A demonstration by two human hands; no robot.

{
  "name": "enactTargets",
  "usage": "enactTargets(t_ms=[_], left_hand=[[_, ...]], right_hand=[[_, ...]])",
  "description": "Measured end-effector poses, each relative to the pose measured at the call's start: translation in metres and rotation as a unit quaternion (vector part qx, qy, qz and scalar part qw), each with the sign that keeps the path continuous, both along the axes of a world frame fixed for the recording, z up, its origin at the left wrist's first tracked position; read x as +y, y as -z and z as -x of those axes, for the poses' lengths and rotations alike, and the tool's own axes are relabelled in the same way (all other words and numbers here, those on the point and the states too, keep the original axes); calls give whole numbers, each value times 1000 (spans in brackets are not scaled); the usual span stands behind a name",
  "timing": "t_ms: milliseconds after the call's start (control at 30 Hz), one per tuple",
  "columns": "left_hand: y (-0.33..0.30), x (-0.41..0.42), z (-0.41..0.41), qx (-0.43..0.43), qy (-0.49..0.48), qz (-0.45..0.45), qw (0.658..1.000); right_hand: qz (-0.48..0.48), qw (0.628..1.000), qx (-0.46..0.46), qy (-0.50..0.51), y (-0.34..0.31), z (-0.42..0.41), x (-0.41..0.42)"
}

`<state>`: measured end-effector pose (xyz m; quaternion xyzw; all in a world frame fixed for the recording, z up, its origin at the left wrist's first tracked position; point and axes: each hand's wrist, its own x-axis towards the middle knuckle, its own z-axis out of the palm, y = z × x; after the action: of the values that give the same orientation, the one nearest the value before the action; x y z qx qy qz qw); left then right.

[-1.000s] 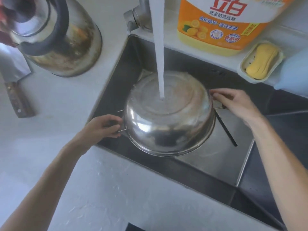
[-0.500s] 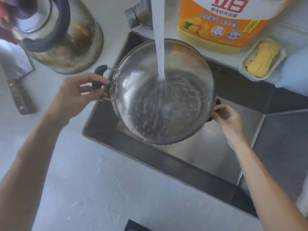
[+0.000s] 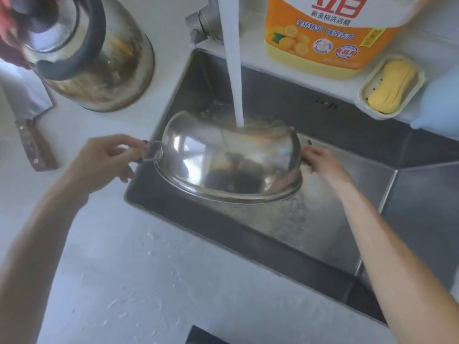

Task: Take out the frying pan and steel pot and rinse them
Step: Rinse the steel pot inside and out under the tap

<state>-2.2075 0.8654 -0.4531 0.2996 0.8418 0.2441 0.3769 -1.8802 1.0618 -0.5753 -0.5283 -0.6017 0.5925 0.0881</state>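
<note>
The steel pot [image 3: 231, 162] hangs upside down over the sink [image 3: 323, 234], its shiny outside facing me. A stream of tap water [image 3: 234, 78] falls onto its upturned base. My left hand [image 3: 104, 162] grips the pot's left wire handle at the sink's left edge. My right hand [image 3: 320, 162] holds the handle on the pot's right side, partly hidden behind the rim. No frying pan is in view.
A stained steel kettle [image 3: 99, 63] stands on the white counter at the back left, a cleaver [image 3: 32, 135] beside it. Behind the sink are an orange detergent bottle [image 3: 330, 33], a soap dish with yellow soap [image 3: 392, 88] and the tap [image 3: 206, 21].
Half a second ago the pot faced up with water running inside it. It is now flipped mouth down and lower in the sink, both hands still on its handles.
</note>
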Motion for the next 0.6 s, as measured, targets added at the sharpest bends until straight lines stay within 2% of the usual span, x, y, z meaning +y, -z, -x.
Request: enactTargets(t_ms=[100, 167, 300, 467, 600], left_hand=[[27, -11, -16, -55, 17, 81, 995], [44, -12, -30, -109, 10, 72, 991], [73, -7, -56, -141, -12, 26, 990], [81, 13, -61, -81, -1, -71, 994], [66, 23, -47, 52, 16, -138, 989]], right_hand=[[-97, 994, -36, -32, -25, -5, 29], [-155, 986, -29, -52, -43, -11, 35], [-257, 963, 83, -13, -69, -21, 35], [-309, 939, 149, 42, -70, -42, 28], [-254, 951, 140, 111, -36, -59, 9]])
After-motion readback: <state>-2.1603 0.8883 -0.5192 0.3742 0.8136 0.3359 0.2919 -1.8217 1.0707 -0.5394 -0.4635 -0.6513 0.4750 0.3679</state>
